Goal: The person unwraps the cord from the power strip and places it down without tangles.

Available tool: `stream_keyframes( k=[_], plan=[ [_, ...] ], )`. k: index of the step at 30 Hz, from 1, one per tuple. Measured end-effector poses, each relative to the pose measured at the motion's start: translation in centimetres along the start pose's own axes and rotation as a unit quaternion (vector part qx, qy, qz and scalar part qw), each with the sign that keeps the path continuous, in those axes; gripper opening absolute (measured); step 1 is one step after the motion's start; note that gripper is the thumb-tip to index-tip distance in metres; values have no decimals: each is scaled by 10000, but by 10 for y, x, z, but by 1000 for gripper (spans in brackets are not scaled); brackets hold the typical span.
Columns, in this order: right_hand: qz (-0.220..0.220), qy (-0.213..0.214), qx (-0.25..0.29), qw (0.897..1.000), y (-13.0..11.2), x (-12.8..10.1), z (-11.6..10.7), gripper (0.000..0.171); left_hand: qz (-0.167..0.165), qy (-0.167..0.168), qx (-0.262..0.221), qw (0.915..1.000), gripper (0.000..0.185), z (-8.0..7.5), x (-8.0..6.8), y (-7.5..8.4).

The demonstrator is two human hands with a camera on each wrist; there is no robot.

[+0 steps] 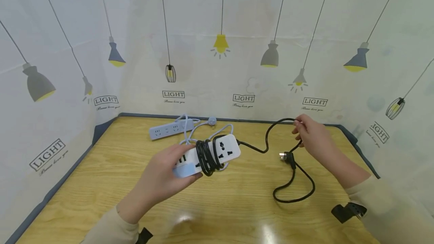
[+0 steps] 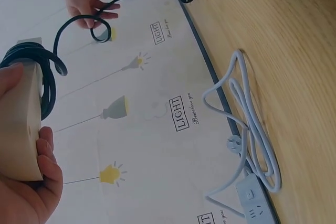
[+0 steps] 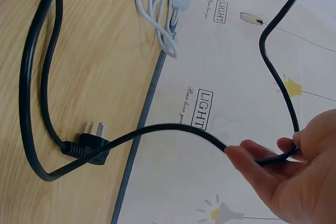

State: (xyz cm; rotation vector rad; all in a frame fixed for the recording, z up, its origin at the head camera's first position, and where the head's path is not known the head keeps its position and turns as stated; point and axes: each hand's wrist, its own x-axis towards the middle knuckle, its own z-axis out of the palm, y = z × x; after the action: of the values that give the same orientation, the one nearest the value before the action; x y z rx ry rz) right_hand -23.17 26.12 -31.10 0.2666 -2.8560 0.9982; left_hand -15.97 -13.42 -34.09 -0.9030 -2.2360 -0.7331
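My left hand (image 1: 166,172) grips one end of a white power strip (image 1: 228,149), held up over the table. Several turns of black cord (image 1: 207,157) are wound round the strip's middle. From its far end the cord runs right to my right hand (image 1: 313,134), where thumb and fingers pinch it. Below that hand the cord hangs in a loop with a black plug (image 1: 288,157); in the right wrist view the plug (image 3: 94,148) shows its metal pins. The left wrist view shows fingers (image 2: 50,166) curled round the strip's side.
A second power strip (image 1: 171,129), pale with a white cord (image 1: 223,128) and round plug (image 1: 212,121), lies at the back of the wooden table (image 1: 135,199). Behind rises a white backdrop (image 1: 203,97) printed with lamps, meeting the table at a dark edge.
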Motion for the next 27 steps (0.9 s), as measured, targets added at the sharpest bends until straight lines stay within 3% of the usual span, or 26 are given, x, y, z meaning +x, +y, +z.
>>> stream_keyframes(
  k=[8, 13, 20, 27],
  plan=[
    [-64, -18, -505, 9987, 9, -12, -5, 40, -305, 103, 209, 9993, 66, -7, -9, -9],
    [-675, -70, -688, 9953, 22, -14, -5, 31, -615, -37, 357, 9975, 64, -12, -15, -13],
    [-1648, 109, -818, 9829, 49, -17, -6, 12, -929, -221, 644, 9933, 62, -14, -20, -18],
    [-2224, 142, -1111, 9685, 76, -29, 4, 9, -1207, -335, 729, 9894, 61, -15, -23, -23]
  ],
)
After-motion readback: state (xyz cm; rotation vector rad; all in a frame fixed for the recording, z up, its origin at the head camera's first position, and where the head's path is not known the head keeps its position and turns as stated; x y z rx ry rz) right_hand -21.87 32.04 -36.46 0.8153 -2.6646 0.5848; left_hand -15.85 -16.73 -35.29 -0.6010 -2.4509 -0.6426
